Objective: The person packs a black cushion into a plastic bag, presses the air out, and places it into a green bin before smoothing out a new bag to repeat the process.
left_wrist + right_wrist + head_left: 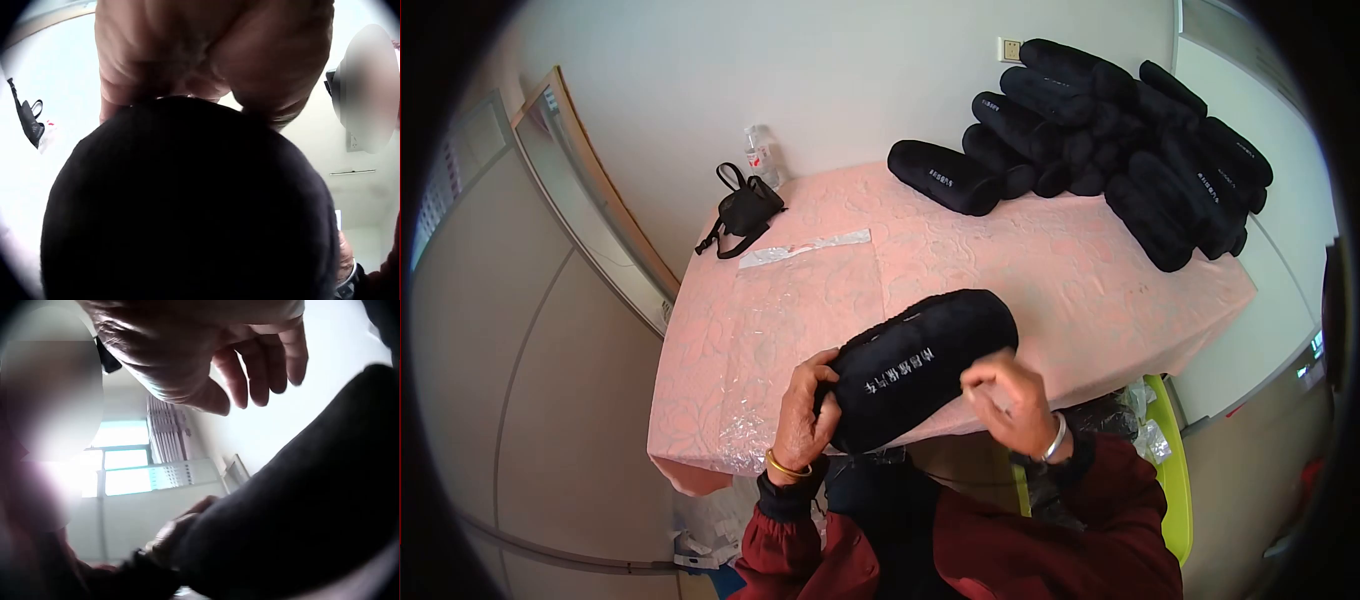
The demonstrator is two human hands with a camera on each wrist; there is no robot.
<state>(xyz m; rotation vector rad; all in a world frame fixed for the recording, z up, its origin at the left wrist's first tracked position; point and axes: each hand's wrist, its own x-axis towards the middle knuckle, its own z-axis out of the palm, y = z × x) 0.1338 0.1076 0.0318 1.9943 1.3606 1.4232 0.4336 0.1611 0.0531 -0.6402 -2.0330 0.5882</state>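
Observation:
A black plush bolster pillow [925, 365] with white lettering along its side lies slantwise at the front of the table. My left hand [805, 415] grips its near left end, thumb on one side and fingers on the other. In the left wrist view the pillow's round end [187, 206] fills the middle, below the gripping fingers [275, 81]. Beside the pillow's right part is my right hand [1010, 400], its fingers loosely bent. The right wrist view shows that hand [206, 356] holding nothing, with a gap between its fingertips and the pillow [300, 506].
Many similar black pillows [1090, 120] are heaped at the table's back right. A small black bag [748, 212] and a plastic bottle [760, 155] stand at the back left. Clear plastic film [800, 300] lies on the pink tablecloth [1040, 260]. A green tub [1175, 490] sits below, right.

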